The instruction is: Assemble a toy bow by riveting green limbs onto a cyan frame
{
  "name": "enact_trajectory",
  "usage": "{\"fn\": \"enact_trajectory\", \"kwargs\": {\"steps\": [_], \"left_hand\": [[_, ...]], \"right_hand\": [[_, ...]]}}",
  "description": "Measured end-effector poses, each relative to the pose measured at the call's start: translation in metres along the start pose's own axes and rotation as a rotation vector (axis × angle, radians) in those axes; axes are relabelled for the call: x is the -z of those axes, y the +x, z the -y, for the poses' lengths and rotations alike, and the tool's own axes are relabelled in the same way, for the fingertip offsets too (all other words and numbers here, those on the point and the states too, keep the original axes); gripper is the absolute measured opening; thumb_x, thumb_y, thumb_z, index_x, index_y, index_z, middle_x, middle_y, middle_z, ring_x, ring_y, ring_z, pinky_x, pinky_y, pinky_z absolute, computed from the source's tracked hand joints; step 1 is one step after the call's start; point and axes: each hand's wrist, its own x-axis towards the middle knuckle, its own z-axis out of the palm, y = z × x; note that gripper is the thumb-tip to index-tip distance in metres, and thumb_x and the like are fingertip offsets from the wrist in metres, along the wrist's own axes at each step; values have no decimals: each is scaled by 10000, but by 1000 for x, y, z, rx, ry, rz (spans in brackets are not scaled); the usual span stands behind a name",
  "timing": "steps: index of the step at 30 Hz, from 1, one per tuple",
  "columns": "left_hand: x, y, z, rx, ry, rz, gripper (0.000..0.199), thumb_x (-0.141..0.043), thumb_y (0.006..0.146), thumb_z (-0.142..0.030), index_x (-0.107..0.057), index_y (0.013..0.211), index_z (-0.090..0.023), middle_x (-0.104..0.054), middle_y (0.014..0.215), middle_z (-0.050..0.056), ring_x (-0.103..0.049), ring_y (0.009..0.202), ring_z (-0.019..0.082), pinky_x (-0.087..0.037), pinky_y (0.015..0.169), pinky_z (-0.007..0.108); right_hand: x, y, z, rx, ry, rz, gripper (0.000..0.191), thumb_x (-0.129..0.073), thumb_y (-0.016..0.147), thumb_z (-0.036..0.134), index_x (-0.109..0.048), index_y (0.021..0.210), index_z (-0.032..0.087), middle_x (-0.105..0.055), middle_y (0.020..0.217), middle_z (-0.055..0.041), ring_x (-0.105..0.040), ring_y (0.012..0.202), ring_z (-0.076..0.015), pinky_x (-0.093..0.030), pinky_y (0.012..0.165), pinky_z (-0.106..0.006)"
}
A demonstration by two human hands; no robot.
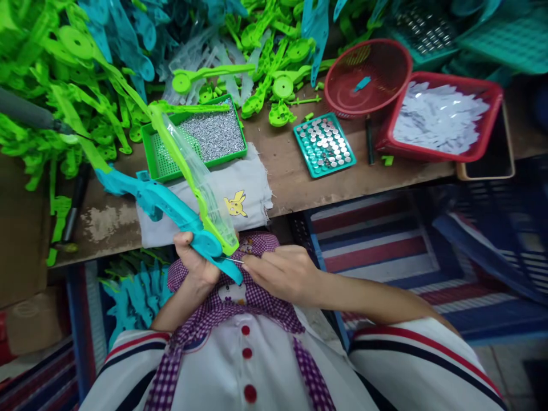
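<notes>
My left hand (193, 260) grips a plastic toy assembly (188, 194) made of a blue arm, a green arm and a clear piece, joined at a pivot close to my chest. My right hand (280, 271) pinches a thin metal pin (233, 260) whose tip touches the pivot of the assembly. The assembly's long arms stretch up and to the left over the wooden bench (291, 171).
A green tray of tiny metal bits (214, 134) and a teal tray of round metal discs (324, 144) sit on the bench. A red basket (368, 74) and a red bin of white pieces (440, 117) stand right. Green and blue plastic parts (64, 74) pile behind. A white cloth (244, 188) lies under the assembly.
</notes>
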Motion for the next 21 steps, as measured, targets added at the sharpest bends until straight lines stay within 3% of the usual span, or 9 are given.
{"fn": "enact_trajectory", "kwargs": {"steps": [3, 8, 13, 17, 21], "left_hand": [[-1, 0, 0, 20, 22, -11, 345, -663, 571, -350, -633, 908, -287, -697, 877, 16, -651, 784, 233, -551, 536, 309], [-4, -1, -1, 41, 45, 17, 357, -679, 562, -352, -612, 907, -291, -663, 854, 22, -630, 767, 229, -565, 525, 333], [1, 3, -3, 111, 35, 101, 361, -724, 541, -400, -590, 842, -251, -553, 678, -1, -567, 618, 189, -536, 455, 319], [8, 6, -2, 134, 19, 183, 370, -771, 526, -406, -586, 799, -239, -519, 636, -11, -533, 547, 162, -519, 405, 305], [6, 6, 0, 63, 2, 164, 361, -745, 600, -410, -614, 901, -257, -597, 720, 20, -597, 623, 196, -538, 416, 311]], "right_hand": [[1, 0, -4, 106, -89, -20, 124, -553, 940, 173, -672, 960, 144, -478, 537, 78, -389, 492, -73, -276, 521, -273], [11, 10, -19, 238, -90, 95, 208, -460, 972, 146, -664, 1001, 165, -457, 574, 70, -364, 514, -73, -270, 519, -269], [22, 19, -30, 313, -38, 209, 258, -407, 990, 150, -660, 1032, 164, -472, 598, 58, -397, 533, -81, -264, 508, -274], [20, 20, -30, 310, -50, 189, 253, -414, 974, 119, -664, 1017, 133, -477, 597, 48, -418, 549, -91, -263, 502, -280], [13, 15, -25, 305, -80, 123, 241, -433, 966, 116, -668, 1018, 127, -436, 574, 52, -390, 537, -92, -258, 502, -279]]}}
